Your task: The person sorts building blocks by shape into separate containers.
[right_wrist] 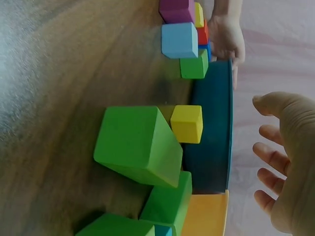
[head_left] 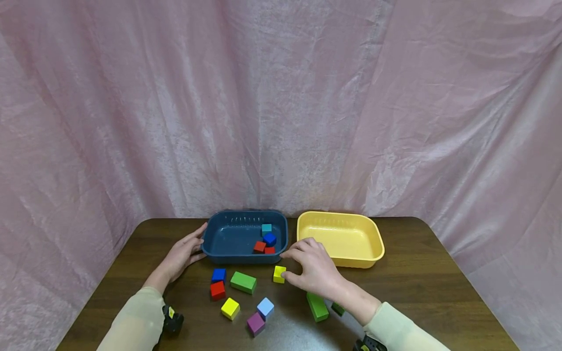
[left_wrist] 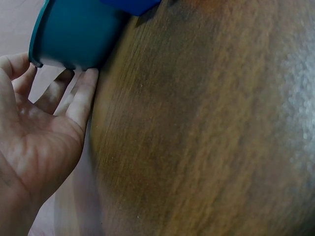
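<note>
With its fingers extended, my left hand (head_left: 180,257) touches the left end of the dark blue basket (head_left: 237,259); the left wrist view shows the fingertips against the basket wall (left_wrist: 78,39). In the basket lie two red blocks, a blue block (head_left: 270,239) and a teal block (head_left: 266,229). My right hand (head_left: 315,269) hovers over the table, fingers loosely bent and nothing held. Closest to its thumb is a yellow cube (head_left: 278,275), standing in front of the blue basket. In the right wrist view the hand (right_wrist: 290,157) is apart from this yellow cube (right_wrist: 186,124).
The yellow basket (head_left: 347,262) stands to the right of the blue one. Red (head_left: 217,291), blue (head_left: 218,275), green (head_left: 243,282), yellow (head_left: 230,308), light blue (head_left: 265,308) and purple (head_left: 256,323) blocks lie in front. Further green blocks (head_left: 318,308) lie near the right forearm. A pink curtain (head_left: 281,107) hangs behind.
</note>
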### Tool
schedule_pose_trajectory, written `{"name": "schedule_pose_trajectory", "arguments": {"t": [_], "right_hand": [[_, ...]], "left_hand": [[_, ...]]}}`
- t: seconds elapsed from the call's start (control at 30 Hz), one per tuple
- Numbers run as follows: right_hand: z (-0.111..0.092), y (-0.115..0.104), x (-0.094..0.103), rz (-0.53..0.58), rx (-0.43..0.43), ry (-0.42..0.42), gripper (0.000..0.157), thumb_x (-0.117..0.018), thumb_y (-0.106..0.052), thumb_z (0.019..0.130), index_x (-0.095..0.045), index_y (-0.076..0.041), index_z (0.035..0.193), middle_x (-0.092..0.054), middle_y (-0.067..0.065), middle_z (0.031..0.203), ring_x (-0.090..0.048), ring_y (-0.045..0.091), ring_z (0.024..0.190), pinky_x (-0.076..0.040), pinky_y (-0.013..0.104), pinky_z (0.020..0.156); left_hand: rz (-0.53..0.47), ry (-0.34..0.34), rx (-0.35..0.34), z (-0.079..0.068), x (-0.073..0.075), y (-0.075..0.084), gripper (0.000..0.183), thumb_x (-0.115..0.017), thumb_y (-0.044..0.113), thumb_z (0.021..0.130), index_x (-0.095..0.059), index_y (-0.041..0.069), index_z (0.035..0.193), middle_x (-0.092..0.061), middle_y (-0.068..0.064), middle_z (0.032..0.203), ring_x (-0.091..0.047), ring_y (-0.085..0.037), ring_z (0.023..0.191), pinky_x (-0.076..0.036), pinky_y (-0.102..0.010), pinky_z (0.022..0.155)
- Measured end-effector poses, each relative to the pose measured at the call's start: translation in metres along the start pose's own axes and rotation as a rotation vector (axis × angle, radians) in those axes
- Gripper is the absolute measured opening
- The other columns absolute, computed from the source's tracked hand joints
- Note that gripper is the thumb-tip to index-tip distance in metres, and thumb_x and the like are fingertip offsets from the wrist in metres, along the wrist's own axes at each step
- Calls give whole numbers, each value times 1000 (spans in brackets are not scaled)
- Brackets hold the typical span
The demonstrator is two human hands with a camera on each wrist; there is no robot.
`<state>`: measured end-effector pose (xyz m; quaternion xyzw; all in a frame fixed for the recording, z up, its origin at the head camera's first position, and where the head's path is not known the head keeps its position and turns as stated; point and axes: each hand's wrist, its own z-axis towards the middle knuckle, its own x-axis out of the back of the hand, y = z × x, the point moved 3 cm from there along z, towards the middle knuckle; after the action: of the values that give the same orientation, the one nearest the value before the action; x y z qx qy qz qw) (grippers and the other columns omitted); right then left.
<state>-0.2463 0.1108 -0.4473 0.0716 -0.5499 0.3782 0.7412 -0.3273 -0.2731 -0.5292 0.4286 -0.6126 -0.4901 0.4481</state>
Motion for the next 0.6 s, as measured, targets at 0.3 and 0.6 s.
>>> {"name": "schedule_pose_trajectory", "arguments": {"t": [0.3, 0.6], "right_hand": [[-8, -5, -7, 5, 34, -35, 39, -82, -41, 83, -77, -22, 117, -67, -7, 110, -51, 16, 111, -44, 42, 95], [-14, -11, -14, 10, 88, -89, 41, -82, -42, 84, -76, -21, 119, -66, -7, 113, -52, 16, 114, -45, 42, 96]], "left_hand": [[0, -3, -15, -2, 0, 2, 57, -41, 27, 111, -23, 27, 165, -16, -12, 169, -39, -40, 143, -40, -51, 110], [-16, -15, -20, -3, 0, 3, 57, -41, 26, 111, -23, 27, 165, -14, -11, 170, -38, -40, 144, -39, -52, 111]]}}
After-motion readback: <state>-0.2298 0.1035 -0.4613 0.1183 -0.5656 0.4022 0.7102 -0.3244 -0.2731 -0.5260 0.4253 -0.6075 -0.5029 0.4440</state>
